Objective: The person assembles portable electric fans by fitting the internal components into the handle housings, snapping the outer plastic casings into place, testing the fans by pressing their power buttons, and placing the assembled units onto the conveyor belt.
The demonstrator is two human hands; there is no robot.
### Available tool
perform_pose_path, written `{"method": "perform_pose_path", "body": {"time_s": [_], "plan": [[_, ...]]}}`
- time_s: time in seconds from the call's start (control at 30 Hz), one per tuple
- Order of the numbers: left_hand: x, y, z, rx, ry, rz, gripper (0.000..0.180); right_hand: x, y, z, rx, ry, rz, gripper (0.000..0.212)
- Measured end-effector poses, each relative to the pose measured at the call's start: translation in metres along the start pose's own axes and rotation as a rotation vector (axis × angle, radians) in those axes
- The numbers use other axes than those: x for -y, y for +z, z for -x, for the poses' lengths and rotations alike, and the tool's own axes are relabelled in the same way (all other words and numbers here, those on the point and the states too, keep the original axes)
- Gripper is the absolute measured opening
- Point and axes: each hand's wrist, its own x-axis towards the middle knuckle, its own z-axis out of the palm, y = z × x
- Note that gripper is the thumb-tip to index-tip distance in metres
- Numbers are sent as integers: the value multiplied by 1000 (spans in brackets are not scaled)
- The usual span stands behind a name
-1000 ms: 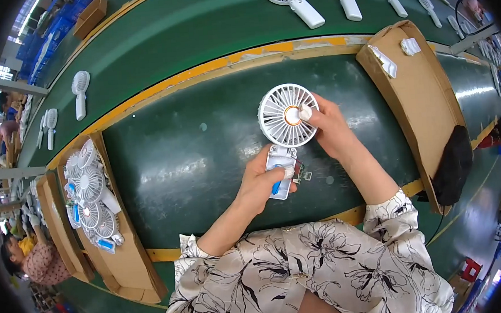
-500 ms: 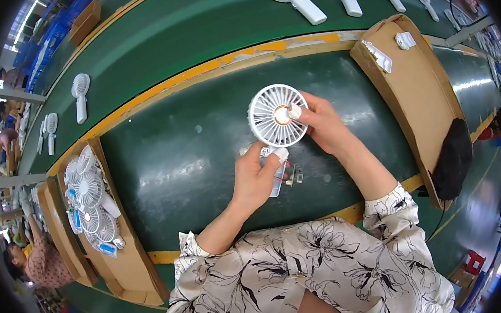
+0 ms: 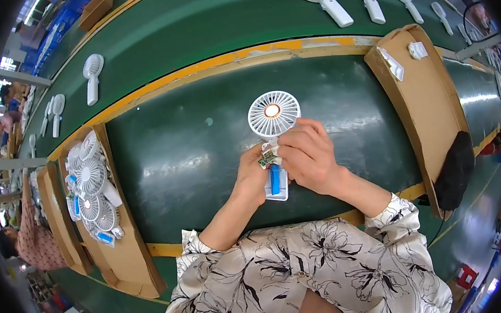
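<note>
Holds a white handheld fan between 2 hands, over the middle of the green worktable. Points the round head away from the body and the handle back toward it, with the long axis running almost straight out from the chest and the grille facing up to the camera. Shows the handle open, with a blue cell lying lengthwise along it. Grasps the fan at the neck and upper handle with the left hand, thumb and fingers closed, just beside a small green circuit board. Bends the fingers of the right hand over the neck from the other side; cannot tell the fingertips' exact hold, hidden behind the knuckles. To the left, a cardboard tray with piled fan parts; to the right, another carton with 2 white pieces. Beyond, white fans along a green belt.
</note>
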Motion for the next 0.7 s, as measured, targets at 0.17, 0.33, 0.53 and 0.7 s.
{"method": "perform_pose_path", "body": {"time_s": [0.17, 0.33, 0.53, 0.7], "plan": [[0, 0, 3, 50, -23, -117, 19, 1, -6, -2, 24, -36, 38, 19], [1, 2, 4, -5, 17, 96, 21, 1, -7, 7, -1, -64, 59, 18], [-1, 6, 10, 41, 103, 127, 26, -2, -5, 18, -32, -73, 77, 16], [-1, 7, 9, 28, 118, 92, 27, -4, -7, 18, 28, -88, 93, 14]]}}
